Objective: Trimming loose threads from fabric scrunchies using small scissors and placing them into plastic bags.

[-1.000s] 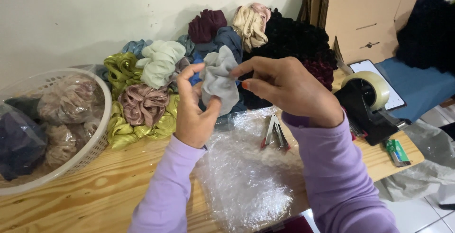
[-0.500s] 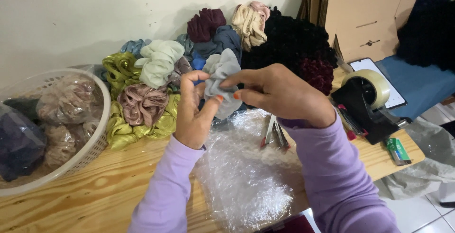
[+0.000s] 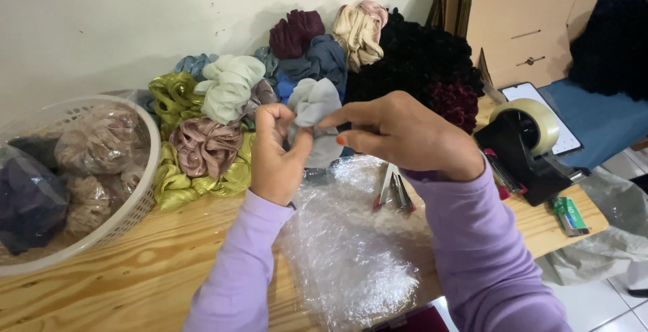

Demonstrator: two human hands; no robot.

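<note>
A grey fabric scrunchie (image 3: 314, 119) is held up between both hands above the wooden table (image 3: 135, 271). My left hand (image 3: 277, 156) pinches its lower left side, fingers curled around the cloth. My right hand (image 3: 405, 133) grips its right side with thumb and fingertips. A crumpled sheet of clear bubble wrap (image 3: 351, 251) lies on the table just below the hands. Both arms wear lilac sleeves.
A heap of coloured scrunchies (image 3: 223, 123) lies against the wall, with a dark velvet pile (image 3: 418, 62) behind. A white basket (image 3: 145, 190) of wrapped scrunchies stands at left. A black tape dispenser (image 3: 526, 143), a stapler (image 3: 391, 187), cardboard and a tablet are at right.
Both hands have lowered slightly and drawn closer together, bunching the grey scrunchie between them. Everything else on the table has stayed put.
</note>
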